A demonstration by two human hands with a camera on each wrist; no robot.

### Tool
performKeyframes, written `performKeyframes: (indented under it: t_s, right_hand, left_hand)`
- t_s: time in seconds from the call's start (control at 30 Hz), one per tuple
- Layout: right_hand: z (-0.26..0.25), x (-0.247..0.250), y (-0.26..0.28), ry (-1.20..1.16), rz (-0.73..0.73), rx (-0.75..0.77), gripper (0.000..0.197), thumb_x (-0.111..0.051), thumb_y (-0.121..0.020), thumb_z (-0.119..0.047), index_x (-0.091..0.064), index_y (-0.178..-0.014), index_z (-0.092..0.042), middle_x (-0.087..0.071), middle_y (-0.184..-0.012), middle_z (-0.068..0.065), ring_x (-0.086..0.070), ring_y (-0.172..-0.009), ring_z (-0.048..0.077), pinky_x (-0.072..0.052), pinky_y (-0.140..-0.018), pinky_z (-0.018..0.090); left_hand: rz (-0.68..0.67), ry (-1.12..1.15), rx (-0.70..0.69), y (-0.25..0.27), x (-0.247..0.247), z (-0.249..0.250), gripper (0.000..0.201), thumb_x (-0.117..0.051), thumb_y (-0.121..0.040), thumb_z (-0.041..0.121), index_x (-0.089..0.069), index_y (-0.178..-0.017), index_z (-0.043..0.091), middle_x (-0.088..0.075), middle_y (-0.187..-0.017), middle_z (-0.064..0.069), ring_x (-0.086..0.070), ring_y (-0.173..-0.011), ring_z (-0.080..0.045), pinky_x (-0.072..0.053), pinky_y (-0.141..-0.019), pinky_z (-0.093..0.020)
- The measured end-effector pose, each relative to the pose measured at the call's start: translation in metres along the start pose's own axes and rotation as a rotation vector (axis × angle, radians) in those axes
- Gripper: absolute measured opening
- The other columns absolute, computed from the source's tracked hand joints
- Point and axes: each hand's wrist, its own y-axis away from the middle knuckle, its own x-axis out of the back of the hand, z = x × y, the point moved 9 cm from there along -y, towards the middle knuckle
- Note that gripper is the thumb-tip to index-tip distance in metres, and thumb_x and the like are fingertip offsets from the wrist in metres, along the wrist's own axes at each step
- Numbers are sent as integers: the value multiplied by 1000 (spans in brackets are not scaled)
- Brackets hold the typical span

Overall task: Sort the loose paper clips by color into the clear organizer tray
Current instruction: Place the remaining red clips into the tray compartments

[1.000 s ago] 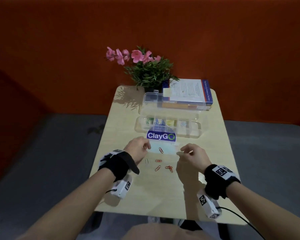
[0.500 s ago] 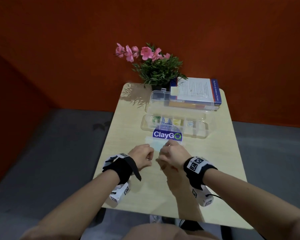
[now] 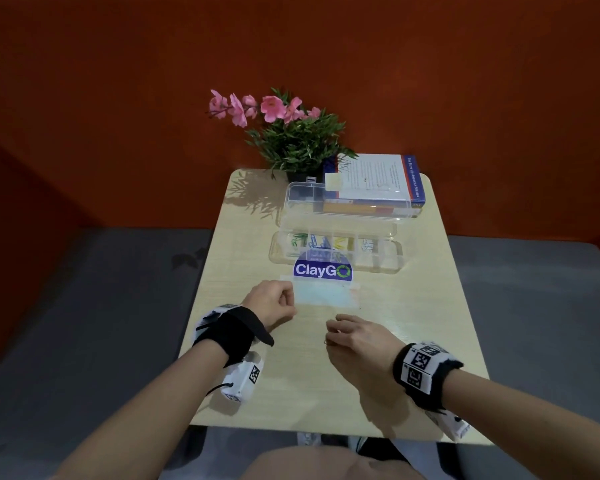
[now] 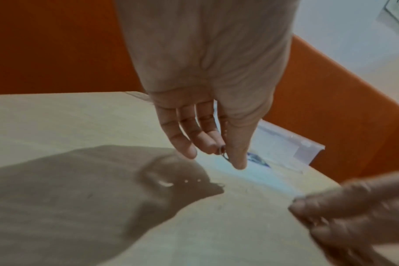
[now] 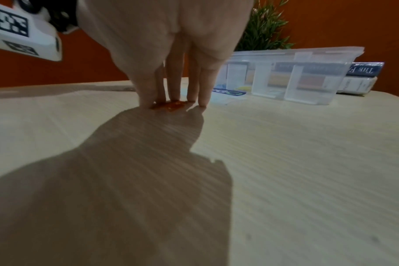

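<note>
The clear organizer tray (image 3: 397,259) lies open mid-table, with green, blue, yellow and white clips in separate compartments; its lid (image 3: 347,202) stands up behind it. My left hand (image 3: 274,303) is curled at the left edge of a pale blue card (image 3: 326,296). In the left wrist view, its thumb and forefinger pinch a small silvery paper clip (image 4: 223,153). My right hand (image 3: 354,336) arches over the table nearer to me. Its fingertips (image 5: 174,98) rest on a small heap of red paper clips (image 5: 170,105), which that hand hides in the head view.
A blue ClayGo sticker (image 3: 323,270) sits just in front of the tray (image 5: 285,79). Stacked books (image 3: 374,183) and a potted plant with pink flowers (image 3: 291,140) stand at the table's far end. Grey floor lies on both sides of the narrow table (image 3: 413,341).
The red clips lay loose between my hands a second ago. My right hand swept left over them, then drew back right and toward me, and it now covers them. The left hand barely moved.
</note>
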Motion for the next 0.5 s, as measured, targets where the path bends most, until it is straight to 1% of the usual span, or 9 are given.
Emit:
performKeyframes:
  t_s: [0.07,0.13,0.17,0.2,0.27,0.37,0.43,0.47,0.5]
  right_hand:
    - [-2,0,9,-12,12,-47,22,-40,-94,-32,-61,-91,-26,-63,-85,-6,-58,-80,18,-54,-73,29]
    - [-2,-6,15,45,-26,-46,20,-43,-89,-34,-62,-93,-28,-67,-92,-5,-62,-83,19,-56,-68,30]
    - [0,-8,16,63,-53,-54,20,-46,-84,-34,-65,-89,-28,-69,-93,-6,-64,-83,19,-56,-64,28]
    - [1,-8,16,86,-63,-53,21,-48,-80,-33,-67,-83,-29,-70,-90,-8,-66,-80,17,-55,-60,25]
    - [4,-6,15,136,-69,-78,23,-48,-71,-29,-70,-68,-28,-70,-75,-12,-66,-67,12,-53,-54,20]
    - [9,0,19,159,2,-178,17,-52,-67,-22,-65,-56,-25,-64,-61,-10,-59,-57,16,-50,-46,24]
    - [12,7,24,177,45,-201,18,-53,-66,-16,-60,-50,-23,-60,-55,-7,-54,-52,19,-48,-42,26]
    - [11,13,27,208,61,-179,20,-51,-65,-14,-59,-49,-23,-58,-53,-6,-52,-50,18,-47,-41,26]
    - [11,18,30,237,40,-160,23,-47,-64,-15,-60,-48,-23,-57,-51,-5,-51,-47,16,-46,-39,24]
  left_hand:
    - [40,30,-5,-6,6,7,23,-75,-71,18,-54,-63,24,-60,-63,6,-56,-63,-15,-51,-65,-33]
    - [53,45,-25,-13,9,21,26,-75,-74,18,-52,-63,25,-60,-68,2,-56,-65,-16,-51,-68,-35]
    - [52,53,-38,-18,11,30,25,-74,-76,17,-51,-65,24,-59,-69,0,-54,-66,-17,-49,-67,-34]
    - [49,67,-54,-22,11,40,24,-73,-78,17,-52,-68,21,-57,-69,-1,-52,-66,-18,-46,-65,-33]
    - [40,109,-97,-33,13,63,23,-73,-80,16,-52,-71,17,-51,-65,1,-46,-62,-16,-40,-62,-27]
    - [95,197,-121,-53,24,94,30,-74,-79,11,-50,-64,21,-49,-59,6,-45,-54,-8,-37,-53,-18]
    - [143,263,-109,-67,33,109,30,-74,-78,7,-52,-62,20,-54,-57,4,-49,-50,-8,-44,-54,-20]
    - [157,288,-100,-74,36,116,29,-73,-78,4,-54,-63,20,-56,-56,3,-52,-49,-10,-49,-58,-25]
    - [158,312,-91,-80,37,121,29,-71,-79,2,-55,-62,20,-58,-56,1,-55,-49,-12,-53,-62,-27]
